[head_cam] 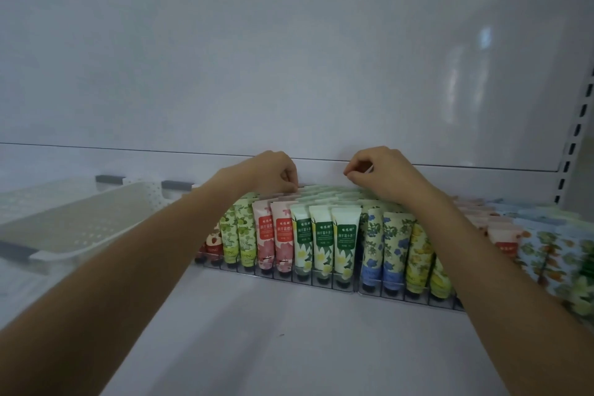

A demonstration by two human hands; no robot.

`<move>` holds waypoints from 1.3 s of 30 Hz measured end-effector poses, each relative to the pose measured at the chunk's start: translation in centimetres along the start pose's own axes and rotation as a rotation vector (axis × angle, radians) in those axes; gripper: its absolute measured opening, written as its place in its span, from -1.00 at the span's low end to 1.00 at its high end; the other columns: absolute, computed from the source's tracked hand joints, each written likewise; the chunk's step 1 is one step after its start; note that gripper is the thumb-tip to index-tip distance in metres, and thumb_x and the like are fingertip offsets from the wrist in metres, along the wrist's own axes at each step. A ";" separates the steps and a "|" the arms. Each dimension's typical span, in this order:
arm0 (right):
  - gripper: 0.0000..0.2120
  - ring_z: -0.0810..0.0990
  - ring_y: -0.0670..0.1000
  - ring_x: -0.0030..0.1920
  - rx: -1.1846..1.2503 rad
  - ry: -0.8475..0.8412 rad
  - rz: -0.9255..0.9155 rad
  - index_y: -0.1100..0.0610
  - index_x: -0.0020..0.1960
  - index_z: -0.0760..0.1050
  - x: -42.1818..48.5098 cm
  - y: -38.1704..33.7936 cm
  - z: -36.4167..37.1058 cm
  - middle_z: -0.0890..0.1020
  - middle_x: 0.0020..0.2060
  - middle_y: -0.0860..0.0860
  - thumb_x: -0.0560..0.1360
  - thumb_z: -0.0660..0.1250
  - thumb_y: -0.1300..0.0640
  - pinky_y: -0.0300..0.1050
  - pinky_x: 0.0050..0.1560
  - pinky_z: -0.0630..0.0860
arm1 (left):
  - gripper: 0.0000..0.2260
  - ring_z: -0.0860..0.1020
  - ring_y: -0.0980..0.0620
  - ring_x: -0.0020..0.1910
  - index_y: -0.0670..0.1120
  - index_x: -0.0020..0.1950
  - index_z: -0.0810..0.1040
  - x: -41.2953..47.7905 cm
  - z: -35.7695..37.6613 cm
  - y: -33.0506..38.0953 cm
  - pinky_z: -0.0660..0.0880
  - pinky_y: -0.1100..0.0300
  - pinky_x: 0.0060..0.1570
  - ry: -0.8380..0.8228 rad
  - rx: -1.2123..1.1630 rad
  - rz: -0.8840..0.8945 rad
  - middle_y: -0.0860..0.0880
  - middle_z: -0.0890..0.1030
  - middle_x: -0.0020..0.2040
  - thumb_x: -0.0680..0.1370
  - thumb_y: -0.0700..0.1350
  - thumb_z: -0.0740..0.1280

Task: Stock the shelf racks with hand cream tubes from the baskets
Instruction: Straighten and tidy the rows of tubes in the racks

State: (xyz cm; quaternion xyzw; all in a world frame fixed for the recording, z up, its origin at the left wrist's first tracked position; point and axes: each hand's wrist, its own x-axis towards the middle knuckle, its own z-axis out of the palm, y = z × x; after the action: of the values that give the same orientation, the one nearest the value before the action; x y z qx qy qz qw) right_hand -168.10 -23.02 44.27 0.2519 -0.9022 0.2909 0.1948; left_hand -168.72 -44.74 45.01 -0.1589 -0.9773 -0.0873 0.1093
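Now, your left hand: the fingers are curled down and bunched, tips pinching the crimped top of a back-row tube in the upper middle of the frame, probably to seat it upright in its lane.
Your right hand: just right of the left, with thumb and forefinger tips together above the green-label lanes. You cannot tell whether they hold anything.
Hand cream tubes: in the middle of the frame, standing cap-down in lanes sorted by print so each label faces you. They are soft glossy plastic with flat crimped tops and round dark caps.
Wire rack: thin dark dividers and a low front rail, which stop tubes sliding forward or leaning across lanes.
Basket: at the left of the frame, white perforated plastic with grey handles, parked beside the rack within your reach.
Shelf: a smooth white board in the lower frame.
Back panel: glossy white, filling the upper frame.
Judgement: the lanes look nearly full. Handle tubes by the crimp, since squeezing a soft body could dent it.
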 end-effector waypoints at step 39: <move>-0.84 0.55 -0.10 -0.09 -0.311 -0.549 -0.097 0.00 -0.03 0.66 5.3 -6.7 3.8 0.65 -0.11 -0.10 0.47 0.33 0.17 -0.23 -0.02 0.45 | -0.86 0.43 0.16 -0.23 -0.05 0.06 0.59 -2.8 -2.4 -1.9 0.32 0.32 -0.20 -0.152 0.077 0.060 0.00 0.62 0.01 0.52 -0.11 0.32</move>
State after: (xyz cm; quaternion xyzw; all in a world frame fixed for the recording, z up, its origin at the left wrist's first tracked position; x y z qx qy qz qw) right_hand -169.29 -31.92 46.90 0.3308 -0.9417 0.0612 -0.0063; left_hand -166.32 -47.85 46.35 -0.1900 -0.9802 -0.0340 0.0432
